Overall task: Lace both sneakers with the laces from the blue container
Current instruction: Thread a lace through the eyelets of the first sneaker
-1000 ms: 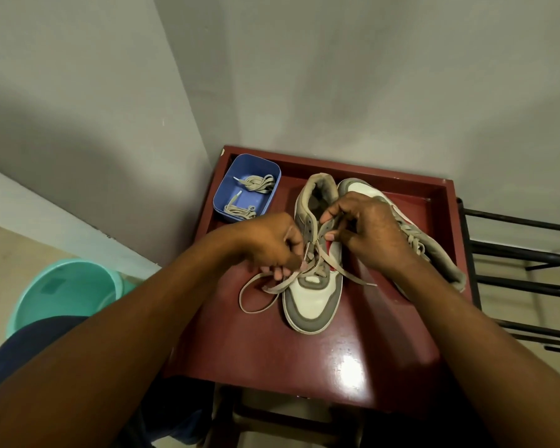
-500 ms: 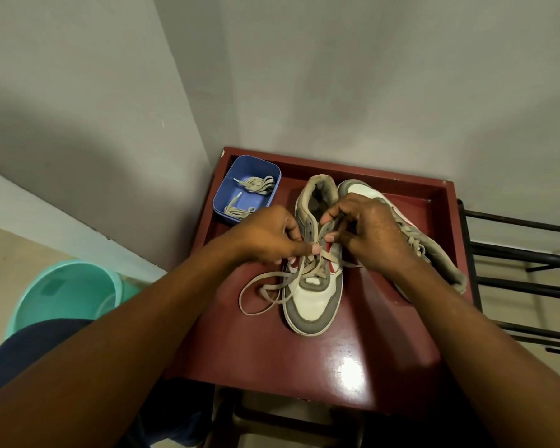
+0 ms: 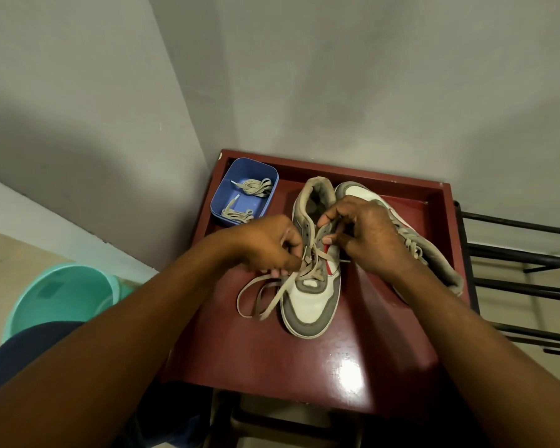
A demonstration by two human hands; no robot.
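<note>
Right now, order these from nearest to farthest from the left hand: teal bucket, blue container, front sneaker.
1. front sneaker, right beside the left hand.
2. blue container, just behind the hand.
3. teal bucket, on the floor, far left.

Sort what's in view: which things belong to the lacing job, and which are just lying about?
Job: grey-and-white sneaker being laced, its loose beige lace, second grey-and-white sneaker beside it, blue plastic container, bundled beige laces inside, left hand, right hand.
Lying about: teal plastic bucket, black metal rack.

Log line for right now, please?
lacing upright sneaker | left hand pinches lace | right hand pinches lace | blue container holds spare laces
</note>
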